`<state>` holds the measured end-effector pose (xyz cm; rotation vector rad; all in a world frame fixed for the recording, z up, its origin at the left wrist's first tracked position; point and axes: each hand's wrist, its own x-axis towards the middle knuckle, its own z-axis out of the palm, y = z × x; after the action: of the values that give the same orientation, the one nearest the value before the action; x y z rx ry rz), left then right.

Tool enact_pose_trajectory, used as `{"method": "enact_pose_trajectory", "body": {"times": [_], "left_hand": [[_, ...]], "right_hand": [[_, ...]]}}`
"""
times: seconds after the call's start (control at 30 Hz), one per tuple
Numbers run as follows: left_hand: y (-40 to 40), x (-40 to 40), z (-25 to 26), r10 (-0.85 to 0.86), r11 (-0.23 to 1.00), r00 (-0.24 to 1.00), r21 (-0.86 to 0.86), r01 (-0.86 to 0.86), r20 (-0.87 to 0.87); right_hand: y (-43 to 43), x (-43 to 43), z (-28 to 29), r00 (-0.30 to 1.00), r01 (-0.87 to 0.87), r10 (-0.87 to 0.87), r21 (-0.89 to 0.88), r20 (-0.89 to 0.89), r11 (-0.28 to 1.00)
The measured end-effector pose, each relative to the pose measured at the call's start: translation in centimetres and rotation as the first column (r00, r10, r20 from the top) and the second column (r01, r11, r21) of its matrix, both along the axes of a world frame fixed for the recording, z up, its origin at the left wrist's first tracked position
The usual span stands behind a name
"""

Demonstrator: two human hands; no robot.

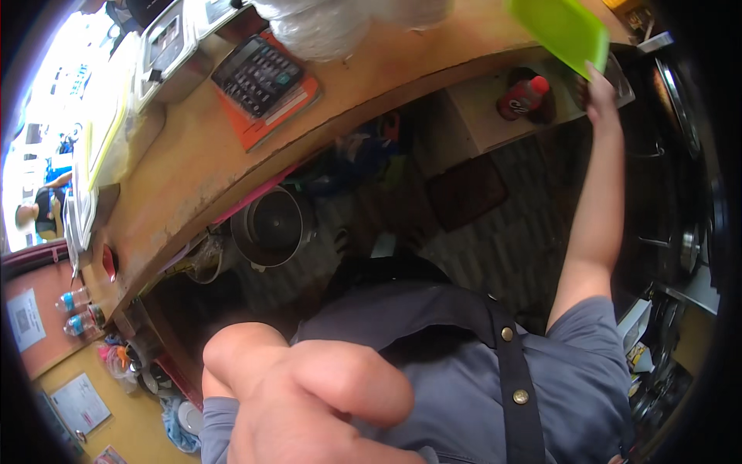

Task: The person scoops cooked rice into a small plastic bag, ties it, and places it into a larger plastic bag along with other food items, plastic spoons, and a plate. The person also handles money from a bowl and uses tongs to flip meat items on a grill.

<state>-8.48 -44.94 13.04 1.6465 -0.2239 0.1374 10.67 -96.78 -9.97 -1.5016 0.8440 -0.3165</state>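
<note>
My right hand (600, 95) reaches far out to the upper right. It grips the near edge of a bright green plastic tray (559, 32), held tilted above the counter's right end. Just left of that hand, a bottle with a red cap (520, 100) stands on a lower pale shelf (484, 124). My left hand (324, 400) is raised close to the camera, large at the bottom of the view. Its fingers look bent, but the lower part is cut off, so whether it holds anything is hidden.
On the curved wooden counter (191, 197) a black calculator (258, 75) lies on an orange notebook (249, 130). Clear plastic-wrapped goods (319, 29) and lidded metal containers (168, 52) line its far side. A large metal pot (272, 226) is below. Another person (46, 211) is beyond the counter.
</note>
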Motion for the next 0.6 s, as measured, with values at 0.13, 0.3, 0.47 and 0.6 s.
{"method": "enact_pose_trajectory", "body": {"times": [0.13, 0.3, 0.47, 0.6], "left_hand": [[1.2, -0.1, -0.1, 0.164, 0.969, 0.986, -0.186, -0.165, -0.018], [7.8, 4.3, -4.0, -0.649, 0.6, 0.74, -0.478, 0.641, 0.176], [12.4, 4.2, -5.3, -0.744, 0.46, 0.641, -0.55, 0.697, 0.19], [16.8, 3.0, -4.3, -0.716, 0.445, 0.644, -0.534, 0.719, 0.27]], "right_hand": [[4.9, -14.8, 3.7, 0.826, -0.435, 0.227, 0.328, 0.516, 0.838], [14.0, -28.6, -4.8, 0.916, -0.396, 0.401, 0.23, 0.023, 0.889], [34.6, -22.6, -17.1, 0.464, -0.572, 0.817, 0.588, -0.343, 0.572], [48.8, -16.3, -27.8, 0.507, -0.636, 0.804, 0.494, -0.311, 0.593]]}}
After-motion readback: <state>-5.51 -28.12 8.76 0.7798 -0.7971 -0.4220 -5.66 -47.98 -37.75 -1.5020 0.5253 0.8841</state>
